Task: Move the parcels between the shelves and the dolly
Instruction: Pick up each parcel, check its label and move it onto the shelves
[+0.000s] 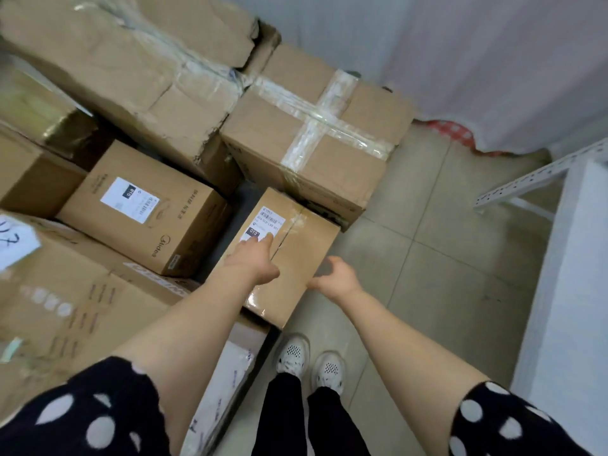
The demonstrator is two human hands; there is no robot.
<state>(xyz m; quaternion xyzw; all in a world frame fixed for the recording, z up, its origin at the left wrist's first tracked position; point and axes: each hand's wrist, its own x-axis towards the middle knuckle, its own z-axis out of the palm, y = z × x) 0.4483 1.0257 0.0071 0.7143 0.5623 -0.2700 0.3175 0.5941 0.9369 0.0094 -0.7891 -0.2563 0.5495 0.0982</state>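
- Picking up the small parcel (pixel 299 255) is judged to be the step in hand; it has not yet been lifted.
- The parcel lies at the near right edge of the stack, in front of the taped box (pixel 312 136) and just beside the Midea box (pixel 141 209), with bare floor (pixel 427 264) along its right side. Whether a dolly lies beneath it cannot be told.
- The left hand (pixel 255 260) is laid flat on the parcel's top with the arm stretched forward. Its fingers are straight and close together, and the tips reach the label (pixel 268 222).
- The right hand (pixel 339 278) is held at the parcel's right edge, thumb pointed toward the side. Its fingers are loosely curled and nothing is clamped in them. Contact with the cardboard cannot be confirmed.
- Next, a grip on opposite sides is called for. The right hand should be brought against or under the side wall before any lift toward the rack (pixel 526 179).
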